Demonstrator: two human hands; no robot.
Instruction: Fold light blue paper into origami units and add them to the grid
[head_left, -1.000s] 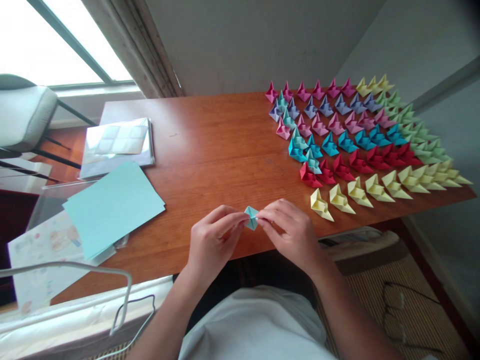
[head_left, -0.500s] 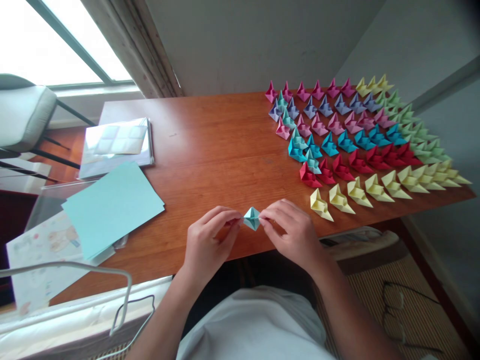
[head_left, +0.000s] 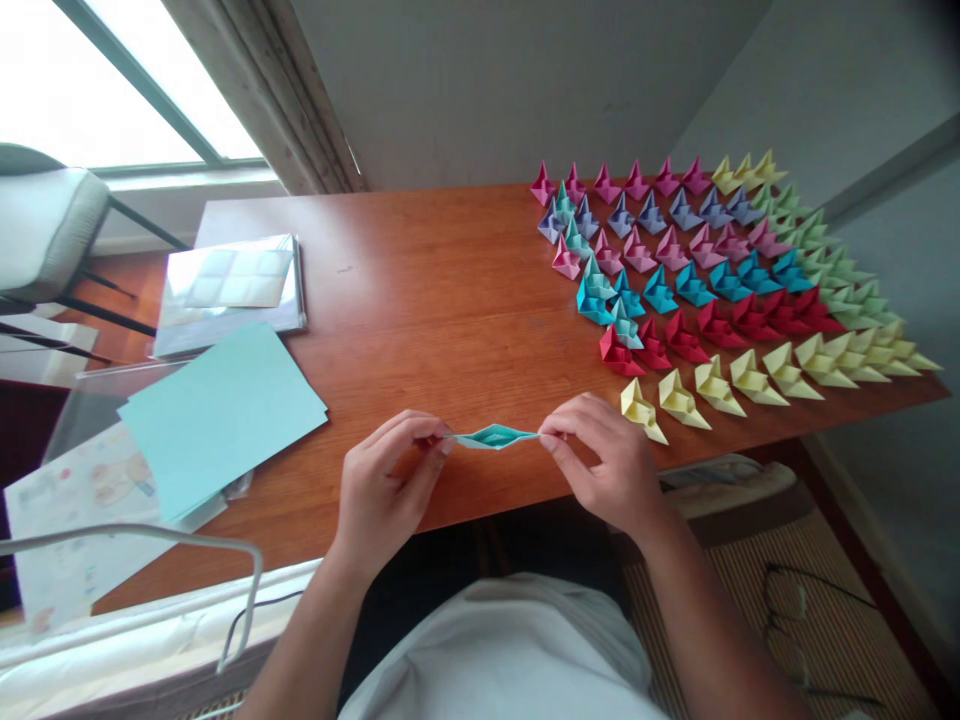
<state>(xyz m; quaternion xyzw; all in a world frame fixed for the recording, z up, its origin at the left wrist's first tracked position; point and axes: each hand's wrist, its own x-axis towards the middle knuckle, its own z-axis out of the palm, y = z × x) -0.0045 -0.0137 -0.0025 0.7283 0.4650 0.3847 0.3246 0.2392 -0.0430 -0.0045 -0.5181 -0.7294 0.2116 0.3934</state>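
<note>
A folded teal paper boat [head_left: 495, 437] is stretched out long and narrow between my two hands, just above the table's near edge. My left hand [head_left: 390, 480] pinches its left tip between thumb and fingers. Its right tip is pinched the same way by my right hand [head_left: 604, 465]. The middle of the paper shows a thin opening with darker teal inside. Close to my right hand stands a yellow paper boat [head_left: 639, 410], the first of a row along the table's front edge.
Rows of folded boats, among them red [head_left: 686, 335], blue [head_left: 694, 284] and pink [head_left: 637, 247] ones, cover the right of the wooden table [head_left: 420, 300]. Teal sheets [head_left: 225, 425] lie at the left, near a flat silvery case [head_left: 225, 320]. A white metal rail [head_left: 150, 535] crosses the lower left.
My hands have moved apart, left hand leftward and right hand slightly rightward. The teal paper has gone from a compact diamond to a long, flat boat shape.
</note>
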